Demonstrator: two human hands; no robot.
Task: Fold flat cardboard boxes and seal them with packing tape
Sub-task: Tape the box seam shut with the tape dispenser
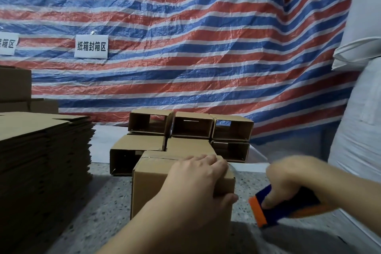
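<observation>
Pressing left hand (198,179) on matte cardboard box (152,187), right hand (292,179) gripping tape dispenser (274,210)

Behind, a red, white and blue striped tarp (185,47) bearing two white printed signs (91,46), beside stacked white sacks (358,109) at right, above a speckled floor (99,202).

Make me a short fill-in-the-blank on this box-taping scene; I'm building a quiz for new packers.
1. The left hand rests on top of a ____.
2. The right hand grips a blue and orange tape ____.
3. The stack of flat cardboard lies on the ____ side of the view.
4. The folded boxes stand before a ____ tarp.

Missing words: box; dispenser; left; striped
</observation>
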